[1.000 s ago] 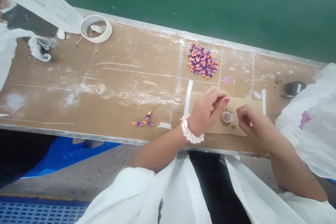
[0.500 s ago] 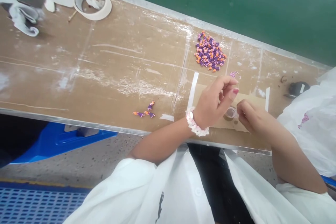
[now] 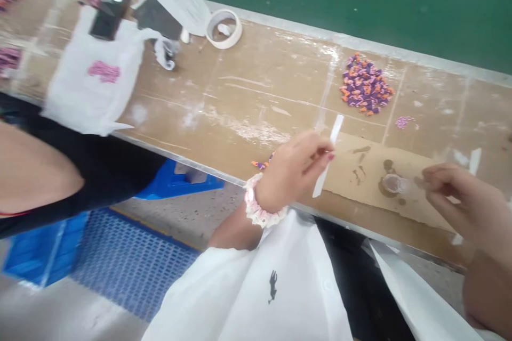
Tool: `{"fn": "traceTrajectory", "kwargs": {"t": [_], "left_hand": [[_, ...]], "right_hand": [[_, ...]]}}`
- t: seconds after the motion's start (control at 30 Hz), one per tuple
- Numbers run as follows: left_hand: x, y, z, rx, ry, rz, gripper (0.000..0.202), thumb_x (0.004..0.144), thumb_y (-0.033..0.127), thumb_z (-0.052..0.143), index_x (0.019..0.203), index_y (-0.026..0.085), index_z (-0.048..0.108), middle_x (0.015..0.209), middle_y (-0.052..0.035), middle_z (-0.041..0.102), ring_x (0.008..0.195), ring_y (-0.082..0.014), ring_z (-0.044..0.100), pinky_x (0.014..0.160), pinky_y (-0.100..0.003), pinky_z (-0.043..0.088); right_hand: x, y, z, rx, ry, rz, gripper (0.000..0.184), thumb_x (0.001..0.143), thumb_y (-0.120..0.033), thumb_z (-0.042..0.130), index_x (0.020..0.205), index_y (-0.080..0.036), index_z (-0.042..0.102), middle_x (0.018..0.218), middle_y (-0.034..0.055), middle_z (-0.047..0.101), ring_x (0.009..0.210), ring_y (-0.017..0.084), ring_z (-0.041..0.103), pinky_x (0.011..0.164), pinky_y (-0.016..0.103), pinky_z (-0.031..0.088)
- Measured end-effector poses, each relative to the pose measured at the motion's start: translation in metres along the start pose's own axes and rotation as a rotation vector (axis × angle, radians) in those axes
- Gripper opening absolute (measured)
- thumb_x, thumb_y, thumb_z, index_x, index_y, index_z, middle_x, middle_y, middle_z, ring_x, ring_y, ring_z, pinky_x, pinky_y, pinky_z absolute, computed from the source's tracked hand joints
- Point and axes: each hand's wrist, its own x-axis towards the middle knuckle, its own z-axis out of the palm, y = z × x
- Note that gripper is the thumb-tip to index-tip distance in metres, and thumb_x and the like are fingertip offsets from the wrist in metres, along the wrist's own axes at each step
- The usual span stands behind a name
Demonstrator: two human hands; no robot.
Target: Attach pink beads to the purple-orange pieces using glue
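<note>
My left hand (image 3: 294,170), a frilly band at its wrist, has thumb and forefinger pinched together beside a white tape strip (image 3: 328,155). Whatever the pinch may hold is too small to make out. Partly behind this hand lie a few small purple and orange figures (image 3: 261,164). To the right, my blurred right hand (image 3: 466,200) is closed with bent fingers over the brown paper sheet (image 3: 416,170); its contents cannot be made out. Between the hands, a small clear round cup (image 3: 394,183) stands on the paper among dark wet spots.
Farther back lie a heap of purple and orange figures (image 3: 366,84) and a small pile of pink bits (image 3: 404,122). A tape roll (image 3: 236,37), a white plastic bag (image 3: 72,101) and a dark phone (image 3: 112,10) are at the left. Another person's arm (image 3: 36,170) shows at the left edge.
My view has swung left, bringing the bag and another person's arm in. My hands have separated: the left moved toward the few figures, the right away from the clear cup.
</note>
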Motion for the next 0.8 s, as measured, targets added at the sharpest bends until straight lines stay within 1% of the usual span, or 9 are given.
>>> {"fn": "traceTrajectory", "kwargs": {"t": [0.1, 0.17, 0.23, 0.37, 0.5, 0.57, 0.6, 0.7, 0.8], "left_hand": [[-0.028, -0.021, -0.026, 0.423, -0.122, -0.311, 0.014, 0.094, 0.023, 0.051, 0.085, 0.018, 0.061, 0.083, -0.0035, 0.063, 0.079, -0.0160, 0.057, 0.072, -0.030, 0.047], [-0.041, -0.032, -0.034, 0.609, -0.157, -0.498, 0.011, 0.092, 0.026, 0.056, 0.088, 0.018, 0.062, 0.088, -0.0052, 0.064, 0.085, -0.0199, 0.058, 0.076, -0.034, 0.047], [-0.045, -0.038, -0.034, 0.717, -0.196, -0.625, 0.013, 0.091, 0.030, 0.060, 0.090, 0.017, 0.063, 0.093, -0.0073, 0.064, 0.091, -0.0230, 0.058, 0.078, -0.036, 0.048], [-0.037, -0.041, -0.028, 0.800, -0.348, -0.700, 0.014, 0.092, 0.027, 0.056, 0.088, 0.016, 0.063, 0.098, -0.0098, 0.064, 0.098, -0.0252, 0.057, 0.082, -0.037, 0.048], [-0.022, -0.043, -0.027, 0.755, -0.390, -0.611, 0.015, 0.091, 0.020, 0.052, 0.078, 0.016, 0.059, 0.089, -0.0085, 0.062, 0.090, -0.0227, 0.055, 0.077, -0.035, 0.045], [-0.015, -0.041, -0.024, 0.584, -0.353, -0.552, 0.018, 0.090, 0.020, 0.050, 0.074, 0.017, 0.057, 0.074, -0.0035, 0.057, 0.076, -0.0178, 0.052, 0.071, -0.032, 0.042], [-0.011, -0.039, -0.021, 0.435, -0.325, -0.531, 0.018, 0.090, 0.022, 0.050, 0.075, 0.017, 0.056, 0.068, -0.0004, 0.053, 0.069, -0.0152, 0.049, 0.068, -0.030, 0.040], [-0.001, -0.026, -0.001, -0.221, -0.233, -0.529, 0.021, 0.085, 0.036, 0.061, 0.079, 0.017, 0.057, 0.064, 0.0045, 0.048, 0.059, -0.0091, 0.042, 0.061, -0.025, 0.036], [0.007, -0.005, 0.030, -0.885, -0.218, -0.659, 0.035, 0.074, 0.045, 0.074, 0.082, 0.016, 0.055, 0.065, 0.0055, 0.050, 0.052, -0.0045, 0.036, 0.049, -0.020, 0.028]], "right_hand": [[-0.004, 0.012, 0.006, 0.000, 0.007, 0.031, 0.009, 0.086, -0.018, 0.048, 0.085, -0.027, 0.047, 0.089, 0.0024, 0.064, 0.063, 0.018, 0.060, 0.052, 0.029, 0.045], [-0.005, 0.016, 0.011, 0.034, 0.002, 0.056, 0.006, 0.087, -0.022, 0.045, 0.085, -0.028, 0.046, 0.089, 0.0022, 0.064, 0.063, 0.020, 0.061, 0.050, 0.031, 0.044], [-0.006, 0.017, 0.015, 0.068, 0.002, 0.062, 0.006, 0.087, -0.024, 0.043, 0.085, -0.029, 0.046, 0.089, 0.0018, 0.064, 0.062, 0.021, 0.062, 0.049, 0.032, 0.044], [-0.010, 0.013, 0.017, 0.067, 0.033, 0.135, 0.006, 0.089, -0.030, 0.042, 0.087, -0.029, 0.047, 0.094, 0.0030, 0.065, 0.065, 0.023, 0.063, 0.048, 0.034, 0.044], [-0.014, 0.003, 0.017, 0.114, 0.067, 0.157, 0.006, 0.091, -0.033, 0.044, 0.089, -0.029, 0.048, 0.094, 0.0043, 0.064, 0.068, 0.024, 0.063, 0.051, 0.035, 0.045], [-0.015, -0.004, 0.018, 0.172, 0.127, 0.153, 0.004, 0.090, -0.028, 0.047, 0.088, -0.029, 0.049, 0.091, 0.0045, 0.063, 0.068, 0.023, 0.062, 0.053, 0.035, 0.045], [-0.015, -0.009, 0.019, 0.213, 0.174, 0.154, 0.006, 0.090, -0.023, 0.048, 0.087, -0.028, 0.050, 0.089, 0.0046, 0.063, 0.067, 0.022, 0.061, 0.054, 0.035, 0.046], [-0.013, -0.026, 0.024, 0.392, 0.346, 0.125, 0.017, 0.086, -0.011, 0.056, 0.088, -0.029, 0.055, 0.085, 0.0047, 0.062, 0.068, 0.021, 0.060, 0.055, 0.034, 0.045], [-0.010, -0.047, 0.031, 0.571, 0.545, 0.153, 0.022, 0.083, -0.008, 0.062, 0.090, -0.028, 0.056, 0.084, 0.0045, 0.060, 0.077, 0.022, 0.060, 0.055, 0.033, 0.044]]}}
